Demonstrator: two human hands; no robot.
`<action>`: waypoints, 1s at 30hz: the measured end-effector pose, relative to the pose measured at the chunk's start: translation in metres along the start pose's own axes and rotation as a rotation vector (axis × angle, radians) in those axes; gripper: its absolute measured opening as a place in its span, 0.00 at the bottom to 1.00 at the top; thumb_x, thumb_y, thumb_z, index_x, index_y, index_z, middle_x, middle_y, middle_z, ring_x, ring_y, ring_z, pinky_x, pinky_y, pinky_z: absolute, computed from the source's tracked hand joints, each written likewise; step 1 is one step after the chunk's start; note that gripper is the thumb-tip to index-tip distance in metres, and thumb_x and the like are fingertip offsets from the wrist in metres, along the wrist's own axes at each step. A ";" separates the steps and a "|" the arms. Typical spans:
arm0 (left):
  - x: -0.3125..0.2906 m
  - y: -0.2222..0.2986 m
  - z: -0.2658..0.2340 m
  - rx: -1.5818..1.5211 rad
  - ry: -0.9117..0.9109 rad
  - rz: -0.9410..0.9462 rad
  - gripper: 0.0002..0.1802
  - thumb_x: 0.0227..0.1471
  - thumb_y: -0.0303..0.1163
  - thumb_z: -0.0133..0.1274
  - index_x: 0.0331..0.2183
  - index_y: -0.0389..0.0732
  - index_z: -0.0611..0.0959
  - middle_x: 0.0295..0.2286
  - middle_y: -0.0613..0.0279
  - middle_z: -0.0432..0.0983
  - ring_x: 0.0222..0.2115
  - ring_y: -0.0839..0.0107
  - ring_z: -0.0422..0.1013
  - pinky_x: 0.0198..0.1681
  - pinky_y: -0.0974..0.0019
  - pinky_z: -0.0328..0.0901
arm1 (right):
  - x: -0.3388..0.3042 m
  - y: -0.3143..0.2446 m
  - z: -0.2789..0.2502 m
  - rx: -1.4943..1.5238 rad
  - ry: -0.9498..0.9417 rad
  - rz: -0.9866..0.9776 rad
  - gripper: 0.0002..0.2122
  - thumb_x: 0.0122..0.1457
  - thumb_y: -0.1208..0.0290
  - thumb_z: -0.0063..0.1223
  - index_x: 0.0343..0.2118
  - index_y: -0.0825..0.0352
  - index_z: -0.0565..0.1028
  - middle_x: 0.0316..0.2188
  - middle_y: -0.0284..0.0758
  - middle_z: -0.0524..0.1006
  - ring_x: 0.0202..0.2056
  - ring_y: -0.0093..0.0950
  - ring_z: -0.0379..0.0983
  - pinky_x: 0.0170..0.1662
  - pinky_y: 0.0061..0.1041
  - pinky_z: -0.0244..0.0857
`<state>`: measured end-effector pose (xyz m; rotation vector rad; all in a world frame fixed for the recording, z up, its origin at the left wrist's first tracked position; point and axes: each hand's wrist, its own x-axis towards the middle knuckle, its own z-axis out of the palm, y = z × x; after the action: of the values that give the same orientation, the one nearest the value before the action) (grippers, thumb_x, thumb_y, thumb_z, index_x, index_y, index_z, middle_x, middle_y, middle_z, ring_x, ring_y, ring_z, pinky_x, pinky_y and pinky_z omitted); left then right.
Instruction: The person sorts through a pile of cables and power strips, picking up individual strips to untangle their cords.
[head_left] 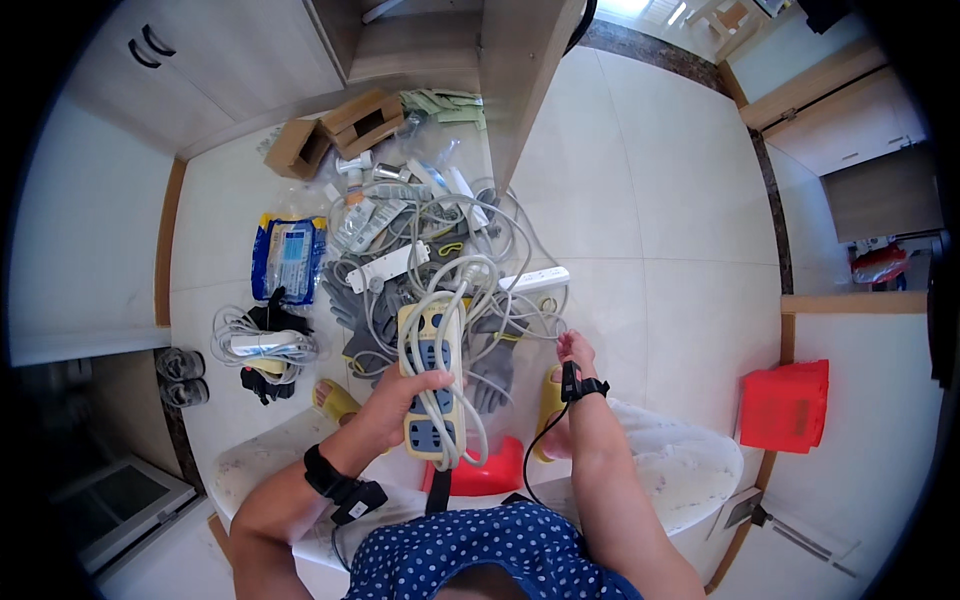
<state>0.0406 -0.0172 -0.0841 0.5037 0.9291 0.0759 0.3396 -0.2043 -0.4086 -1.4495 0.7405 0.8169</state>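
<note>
My left hand [412,392] grips a cream power strip [432,390] with blue-grey socket panels. Its pale grey cord is looped lengthwise around it, with a plug near the top. My right hand [575,350] is to the right of the strip, fingers drawn together at a loop of grey cable [545,318] from the pile; the fingertips are small here. Below and beyond the strip lies a tangle of cables, with a white power strip [390,268], another white power strip [535,279] and grey work gloves [492,375].
Cardboard boxes [365,122], a blue-and-yellow package [288,255] and a white pipe fitting [353,165] surround the pile. A coiled white power strip [262,345] lies left, near grey shoes [182,377]. An open cabinet door [525,80] juts out ahead. Red bags [785,405] stand right.
</note>
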 end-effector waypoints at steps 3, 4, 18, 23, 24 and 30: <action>0.008 0.002 0.003 -0.028 -0.001 -0.009 0.29 0.45 0.32 0.60 0.49 0.37 0.70 0.37 0.50 0.75 0.35 0.55 0.77 0.38 0.49 0.74 | 0.015 0.006 0.005 -0.206 0.026 -0.296 0.06 0.56 0.72 0.56 0.35 0.67 0.76 0.26 0.35 0.78 0.24 0.24 0.74 0.26 0.20 0.69; 0.010 0.003 0.002 -0.042 0.006 -0.024 0.29 0.45 0.31 0.60 0.49 0.37 0.69 0.37 0.49 0.75 0.36 0.54 0.77 0.38 0.48 0.74 | 0.020 0.004 0.009 -0.277 0.019 -0.385 0.07 0.54 0.72 0.57 0.35 0.67 0.77 0.26 0.35 0.78 0.25 0.24 0.74 0.28 0.21 0.69; 0.022 0.011 -0.015 -0.030 0.068 -0.066 0.32 0.47 0.31 0.59 0.53 0.34 0.66 0.39 0.46 0.75 0.39 0.50 0.76 0.42 0.48 0.73 | 0.023 -0.014 0.076 -1.087 0.077 -0.840 0.09 0.48 0.73 0.56 0.33 0.65 0.80 0.30 0.41 0.80 0.33 0.36 0.77 0.40 0.31 0.70; 0.021 0.015 -0.015 -0.035 0.094 -0.070 0.31 0.47 0.31 0.59 0.51 0.34 0.67 0.39 0.46 0.75 0.38 0.50 0.76 0.42 0.49 0.73 | 0.026 -0.010 0.067 -1.093 0.063 -0.867 0.08 0.49 0.71 0.55 0.31 0.64 0.81 0.31 0.41 0.79 0.36 0.38 0.76 0.40 0.35 0.69; 0.020 0.015 -0.015 -0.039 0.097 -0.073 0.30 0.47 0.30 0.58 0.51 0.34 0.68 0.39 0.46 0.75 0.38 0.50 0.76 0.42 0.49 0.73 | 0.027 -0.011 0.065 -1.082 0.046 -0.881 0.08 0.49 0.70 0.56 0.31 0.64 0.81 0.32 0.42 0.79 0.36 0.39 0.76 0.40 0.36 0.69; 0.009 0.016 -0.014 -0.050 0.062 -0.053 0.27 0.46 0.30 0.59 0.47 0.34 0.70 0.37 0.45 0.76 0.37 0.51 0.77 0.42 0.48 0.73 | 0.021 -0.020 0.049 -0.800 0.012 -0.778 0.08 0.49 0.69 0.61 0.31 0.66 0.82 0.27 0.39 0.81 0.29 0.29 0.78 0.36 0.26 0.70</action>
<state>0.0378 0.0043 -0.0908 0.4320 0.9986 0.0676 0.3655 -0.1541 -0.4150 -2.2318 -0.2283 0.4840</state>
